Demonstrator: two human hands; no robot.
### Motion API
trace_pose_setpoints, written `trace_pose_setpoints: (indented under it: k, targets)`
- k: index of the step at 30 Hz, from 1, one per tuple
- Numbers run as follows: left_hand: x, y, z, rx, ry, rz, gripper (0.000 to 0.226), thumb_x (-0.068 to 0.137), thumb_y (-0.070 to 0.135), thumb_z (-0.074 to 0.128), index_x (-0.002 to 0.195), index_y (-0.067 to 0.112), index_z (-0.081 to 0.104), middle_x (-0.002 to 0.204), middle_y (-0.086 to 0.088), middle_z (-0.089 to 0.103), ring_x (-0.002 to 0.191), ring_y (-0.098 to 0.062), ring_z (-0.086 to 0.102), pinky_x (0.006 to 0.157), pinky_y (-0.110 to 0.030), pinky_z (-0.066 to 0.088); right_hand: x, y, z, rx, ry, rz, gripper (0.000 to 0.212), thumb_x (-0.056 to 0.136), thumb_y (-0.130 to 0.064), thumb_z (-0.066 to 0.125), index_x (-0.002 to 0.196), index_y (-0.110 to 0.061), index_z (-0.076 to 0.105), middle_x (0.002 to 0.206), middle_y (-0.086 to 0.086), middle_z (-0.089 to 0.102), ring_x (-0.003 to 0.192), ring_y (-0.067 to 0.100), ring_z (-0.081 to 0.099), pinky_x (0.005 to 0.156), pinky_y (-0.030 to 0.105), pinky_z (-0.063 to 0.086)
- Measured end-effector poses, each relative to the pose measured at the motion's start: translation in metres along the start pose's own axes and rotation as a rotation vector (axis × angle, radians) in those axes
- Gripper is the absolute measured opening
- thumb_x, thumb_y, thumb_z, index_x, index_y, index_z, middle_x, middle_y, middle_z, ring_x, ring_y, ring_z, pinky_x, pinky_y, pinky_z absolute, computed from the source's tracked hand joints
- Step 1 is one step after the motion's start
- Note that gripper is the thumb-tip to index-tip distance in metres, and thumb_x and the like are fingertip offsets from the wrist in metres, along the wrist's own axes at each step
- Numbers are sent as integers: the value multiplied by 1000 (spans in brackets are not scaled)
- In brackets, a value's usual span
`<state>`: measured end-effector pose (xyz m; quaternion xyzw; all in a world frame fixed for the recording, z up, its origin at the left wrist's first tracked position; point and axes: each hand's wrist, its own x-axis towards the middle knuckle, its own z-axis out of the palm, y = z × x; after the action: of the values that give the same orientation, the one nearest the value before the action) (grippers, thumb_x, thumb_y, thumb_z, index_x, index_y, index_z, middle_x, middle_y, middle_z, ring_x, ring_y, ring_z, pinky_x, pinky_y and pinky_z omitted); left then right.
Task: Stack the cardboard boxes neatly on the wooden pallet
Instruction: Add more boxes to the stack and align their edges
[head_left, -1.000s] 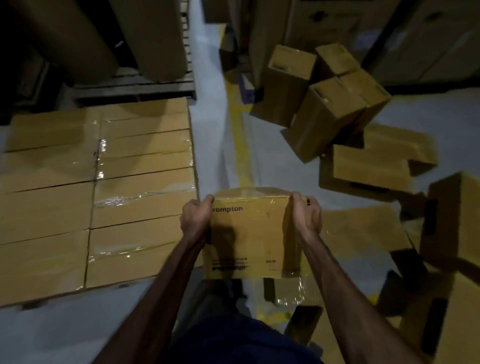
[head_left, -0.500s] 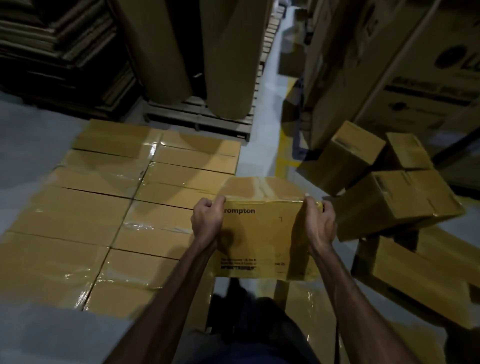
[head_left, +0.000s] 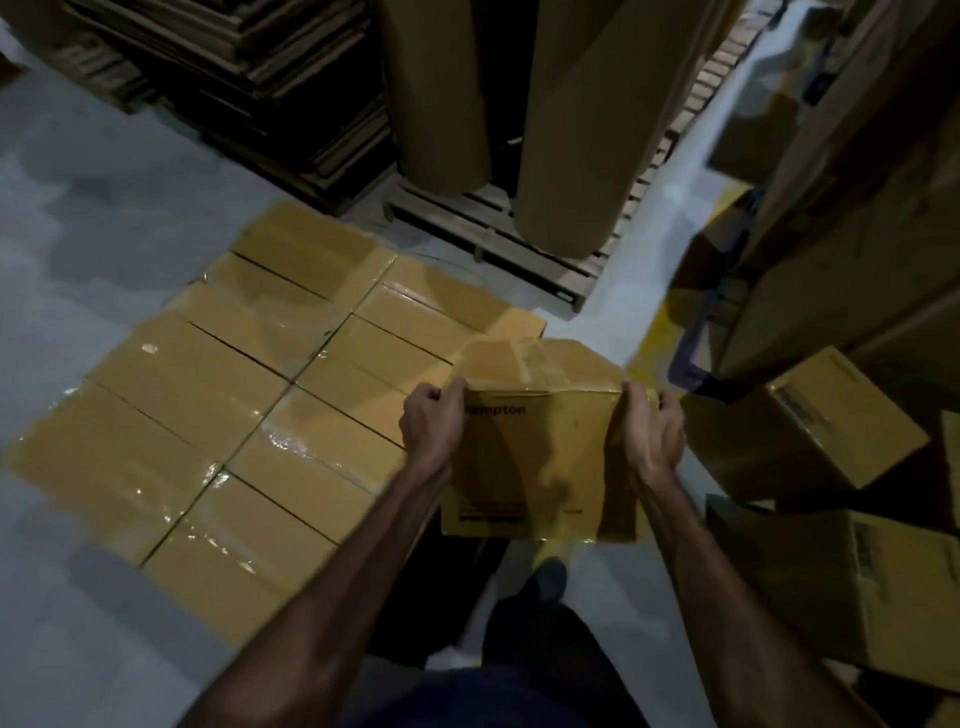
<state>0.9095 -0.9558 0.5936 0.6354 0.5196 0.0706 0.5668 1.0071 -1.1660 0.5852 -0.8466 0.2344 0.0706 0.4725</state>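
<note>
You hold a tan, tape-sealed cardboard box with dark printed lettering (head_left: 540, 457) in front of you, off the floor, just right of centre. Your left hand (head_left: 431, 423) grips its upper left corner, fingers curled over the top edge; your right hand (head_left: 652, 431) grips the upper right corner the same way. At ten o'clock from the box lies the flat layer of matching tan boxes with glossy tape (head_left: 249, 395), packed edge to edge in two columns; whatever they rest on is hidden beneath them. The held box overlaps that layer's near right corner in the view. At twelve o'clock two tall brown paper rolls (head_left: 566, 130) stand on a slatted wooden pallet (head_left: 498, 244). At three o'clock loose brown cartons (head_left: 810, 421) lie tumbled on the grey floor (head_left: 104, 218).
</note>
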Motion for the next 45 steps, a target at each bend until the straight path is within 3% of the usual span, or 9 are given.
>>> trace_pose_setpoints:
  k: [7, 14, 24, 28, 31, 33, 38, 41, 45]
  targets:
    - [13, 48, 64, -159, 119, -56, 26, 95, 36, 66, 83, 15, 58, 71, 1, 56, 62, -16, 51, 53, -29, 31, 104, -67, 8, -63, -199, -142, 44, 97, -50, 58, 130, -20, 59, 115, 5, 55, 103, 25, 50, 82, 35, 33]
    - [65, 76, 99, -273, 287, -102, 30, 93, 38, 66, 81, 15, 51, 76, -4, 49, 66, -21, 45, 58, -33, 28, 181, -136, 66, -133, -377, -220, 43, 93, -51, 56, 128, -26, 56, 118, 6, 60, 108, 31, 56, 94, 46, 48]
    - [154, 101, 143, -430, 484, -194, 27, 91, 25, 67, 75, 17, 47, 72, -3, 44, 64, -20, 39, 59, -33, 25, 265, -207, 168, -255, -611, -311, 41, 98, -36, 55, 135, -20, 58, 130, 8, 57, 119, 31, 52, 106, 47, 42]
    - [172, 105, 155, -495, 521, -211, 25, 83, 25, 66, 75, 16, 45, 74, -6, 41, 67, -19, 37, 64, -35, 27, 283, -235, 203, -281, -687, -388, 35, 93, -27, 54, 126, -18, 63, 121, 5, 57, 111, 27, 51, 102, 45, 44]
    - [183, 99, 167, -508, 504, -203, 27, 76, 26, 65, 83, 2, 54, 80, -14, 55, 73, -20, 48, 67, -35, 36, 306, -242, 230, -272, -733, -431, 52, 81, -33, 52, 128, -14, 65, 121, 9, 65, 111, 29, 59, 101, 49, 49]
    - [192, 91, 178, -508, 517, -187, 30, 72, 28, 66, 89, 4, 62, 92, -18, 66, 79, -20, 54, 70, -36, 41, 320, -242, 246, -268, -792, -441, 49, 85, -27, 50, 130, -12, 64, 110, 8, 65, 103, 26, 61, 93, 45, 50]
    - [214, 59, 218, -605, 534, -142, 18, 77, 12, 71, 94, 9, 67, 96, -5, 76, 96, -28, 68, 90, -49, 55, 369, -224, 278, -243, -903, -461, 57, 75, -22, 49, 130, -15, 64, 113, 9, 65, 100, 26, 61, 86, 42, 50]
    - [234, 36, 246, -641, 567, -118, 21, 85, -3, 70, 104, 7, 67, 105, 0, 73, 109, -27, 67, 105, -56, 54, 408, -204, 308, -239, -1013, -504, 48, 88, -13, 48, 134, -10, 62, 116, 13, 66, 92, 21, 62, 76, 33, 50]
    - [260, 1, 285, -639, 640, -126, 31, 87, -13, 66, 103, 13, 66, 125, -9, 69, 126, -34, 62, 109, -57, 52, 444, -173, 348, -148, -1065, -585, 38, 95, -9, 48, 129, -2, 62, 101, 4, 64, 79, 12, 59, 68, 22, 47]
